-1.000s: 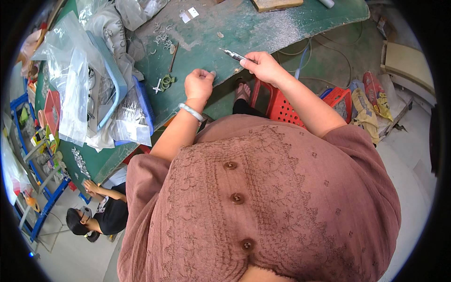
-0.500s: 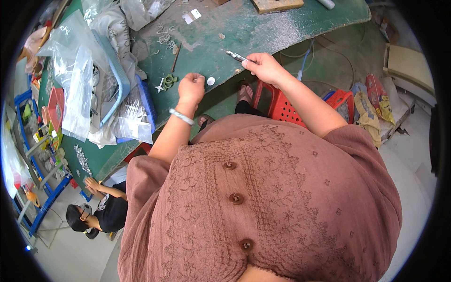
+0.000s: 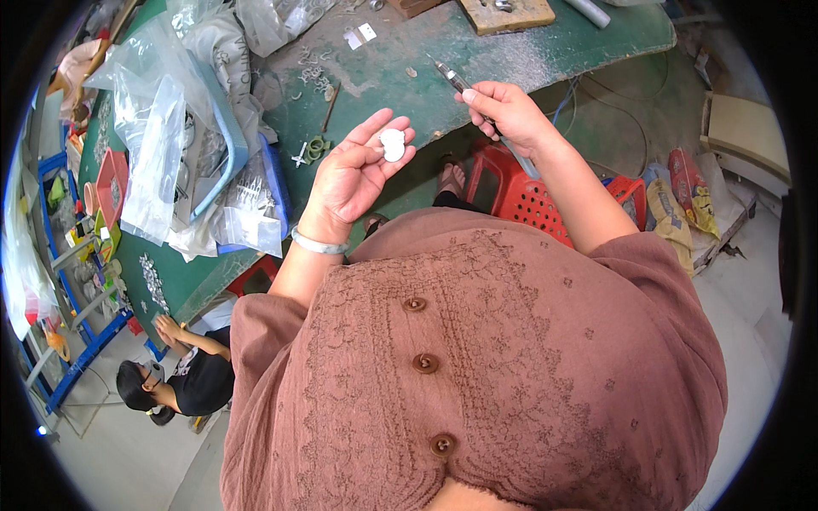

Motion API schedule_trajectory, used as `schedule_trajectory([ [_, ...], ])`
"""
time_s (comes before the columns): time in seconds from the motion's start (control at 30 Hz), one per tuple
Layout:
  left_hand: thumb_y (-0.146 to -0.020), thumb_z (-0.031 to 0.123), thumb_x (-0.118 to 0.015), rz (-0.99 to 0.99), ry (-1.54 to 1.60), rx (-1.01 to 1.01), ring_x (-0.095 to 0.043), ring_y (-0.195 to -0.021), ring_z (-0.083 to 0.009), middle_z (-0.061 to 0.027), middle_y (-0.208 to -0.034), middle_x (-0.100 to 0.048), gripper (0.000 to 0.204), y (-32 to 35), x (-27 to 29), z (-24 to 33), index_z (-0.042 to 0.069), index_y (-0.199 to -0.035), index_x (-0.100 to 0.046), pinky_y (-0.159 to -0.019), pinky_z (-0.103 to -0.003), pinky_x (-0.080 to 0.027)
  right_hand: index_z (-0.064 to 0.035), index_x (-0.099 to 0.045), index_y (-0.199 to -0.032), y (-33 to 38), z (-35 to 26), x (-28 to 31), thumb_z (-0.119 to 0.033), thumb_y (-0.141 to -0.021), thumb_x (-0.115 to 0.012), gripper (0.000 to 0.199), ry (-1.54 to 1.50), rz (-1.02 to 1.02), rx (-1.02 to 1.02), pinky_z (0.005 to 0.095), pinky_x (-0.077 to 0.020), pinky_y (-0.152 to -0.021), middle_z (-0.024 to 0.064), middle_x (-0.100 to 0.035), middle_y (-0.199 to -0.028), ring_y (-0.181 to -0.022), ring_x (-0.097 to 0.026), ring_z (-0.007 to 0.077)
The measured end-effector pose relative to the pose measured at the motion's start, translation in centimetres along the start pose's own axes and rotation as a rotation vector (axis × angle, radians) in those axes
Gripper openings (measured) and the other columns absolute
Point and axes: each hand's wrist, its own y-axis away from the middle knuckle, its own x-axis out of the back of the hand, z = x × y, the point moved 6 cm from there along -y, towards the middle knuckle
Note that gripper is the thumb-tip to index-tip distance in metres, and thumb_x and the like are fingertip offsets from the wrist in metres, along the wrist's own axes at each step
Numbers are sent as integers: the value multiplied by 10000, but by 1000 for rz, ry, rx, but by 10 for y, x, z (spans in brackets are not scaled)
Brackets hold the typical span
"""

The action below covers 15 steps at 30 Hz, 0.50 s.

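My left hand (image 3: 354, 175) is turned palm up over the table's edge, its fingers partly stretched. Two small white round discs (image 3: 392, 145) rest against its fingers, one overlapping the other. My right hand (image 3: 507, 115) is closed around a slim craft knife (image 3: 457, 79). The knife's pointed metal tip faces up and left, over the table, and its long handle runs back below the palm. A green ring-shaped piece (image 3: 316, 150) and a small white cross-shaped piece (image 3: 299, 155) lie on the table to the left of my left hand.
On the green table (image 3: 392, 77) are a wooden block (image 3: 503, 15), a thin brown stick (image 3: 331, 106) and a blue tray (image 3: 271, 183) with plastic bags. A red stool (image 3: 520, 200) stands below the edge. Another person (image 3: 192, 375) sits at the lower left.
My left hand has turned from a closed pose to palm up, showing two white discs instead of one. My right hand has moved slightly right, with the knife still in it.
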Motion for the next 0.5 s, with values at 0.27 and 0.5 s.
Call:
schedule_trajectory([
  [0.27,-844,-50,-363,-133,121,-12,-378,-1246,-372,-233,-1373,-340,509,-8,-21,-4,-62,-1345,-270,-1061,-469,-314,-36,-618,-936,17,-11,-9,-194,-810,-675,210,-74,-99,88,172,-312,-435,-44,-503,-624,-488,-412,34],
  [0.5,-889,-26,-338,-112,169,47,-424,-1207,-362,-250,-1366,-323,484,-29,-29,-21,-58,-1356,-219,-1008,-461,-384,-3,-603,-872,26,-18,-20,-122,-760,-712,197,-153,-145,80,168,-270,-407,-24,-541,-657,-475,-397,4],
])
